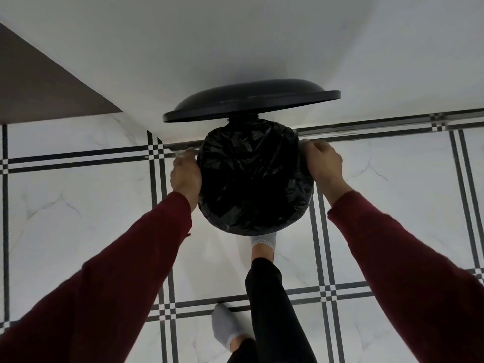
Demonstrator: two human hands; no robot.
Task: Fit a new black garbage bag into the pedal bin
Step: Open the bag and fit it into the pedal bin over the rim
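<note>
My left hand point(185, 174) curls its fingers over the left edge of the black garbage bag point(251, 179), gripping it at the rim; my right hand point(323, 159) grips the right edge the same way. The bag lines the pedal bin point(258, 230), stretched over its mouth and crinkled inside. The lid point(248, 100) stands raised behind, against the white wall point(235, 43). One socked foot point(263, 241) sits at the bin's base on the tiled floor point(78, 205).
</note>
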